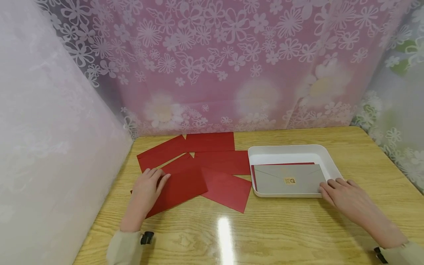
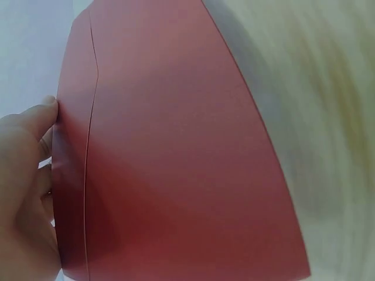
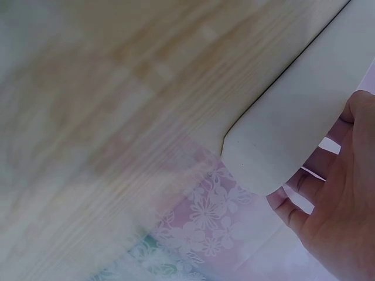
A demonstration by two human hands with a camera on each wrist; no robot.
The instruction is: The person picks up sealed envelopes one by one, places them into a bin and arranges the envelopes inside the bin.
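At the left side of the table, my left hand [image 1: 147, 188] pinches a red envelope [image 1: 180, 184] by its edge. The left wrist view shows this envelope [image 2: 176, 152] tilted, its flap line near the fingers. My right hand [image 1: 349, 200] grips the near right corner of a white tray [image 1: 285, 149], fingers over the rim; the right wrist view shows the tray's outer wall [image 3: 287, 123]. Inside the tray lies a grey envelope [image 1: 269, 182] with a gold sticker [image 1: 289, 180]. A red envelope [image 1: 253, 177] shows beneath it, mostly hidden.
Several more red envelopes lie overlapping behind and beside the held one, among them one at the back [image 1: 210, 142] and one near the tray [image 1: 228, 187]. A flowered curtain [image 1: 212, 73] hangs along the table's back edge, and a pale cloth [image 1: 59, 129] borders the left.
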